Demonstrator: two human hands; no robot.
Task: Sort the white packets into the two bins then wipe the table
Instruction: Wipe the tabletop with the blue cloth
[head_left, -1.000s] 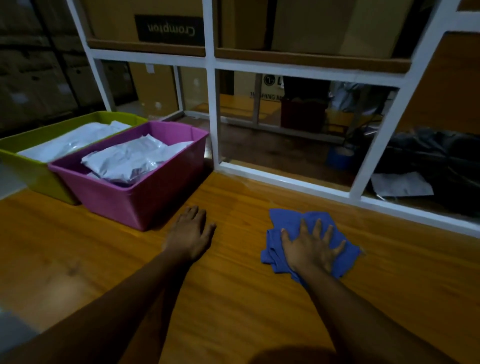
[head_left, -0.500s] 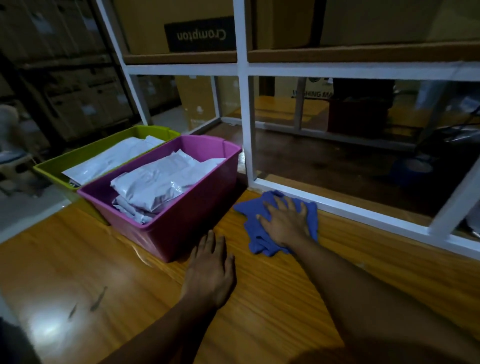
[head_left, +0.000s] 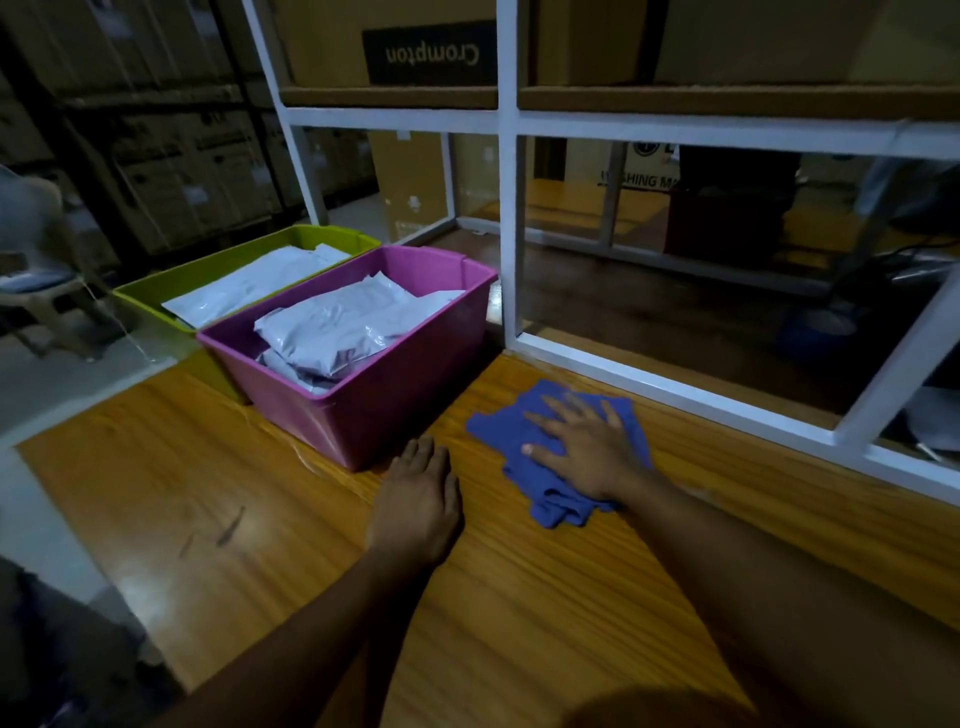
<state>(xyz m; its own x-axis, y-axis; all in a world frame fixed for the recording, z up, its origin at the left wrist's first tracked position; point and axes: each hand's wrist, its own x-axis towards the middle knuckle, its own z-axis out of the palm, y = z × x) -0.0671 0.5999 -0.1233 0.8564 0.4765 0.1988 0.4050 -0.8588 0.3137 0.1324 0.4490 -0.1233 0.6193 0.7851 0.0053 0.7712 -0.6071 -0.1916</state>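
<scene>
A blue cloth (head_left: 511, 428) lies crumpled on the wooden table (head_left: 545, 613) near the white window frame. My right hand (head_left: 582, 447) presses flat on it with fingers spread. My left hand (head_left: 415, 506) rests flat on the table just in front of the pink bin (head_left: 384, 410). White packets (head_left: 337, 327) fill the pink bin. Behind it to the left stands the green bin (head_left: 150, 299), with flat white packets (head_left: 249, 283) inside.
A white window frame with glass panes (head_left: 511, 239) runs along the table's far edge. Cardboard boxes (head_left: 431, 52) sit on a shelf behind it. The table's left edge drops to a grey floor (head_left: 57, 384), where a chair stands.
My right hand slid the cloth left along the window frame toward the pink bin, then slightly back toward me. My left hand stayed flat on the table.
</scene>
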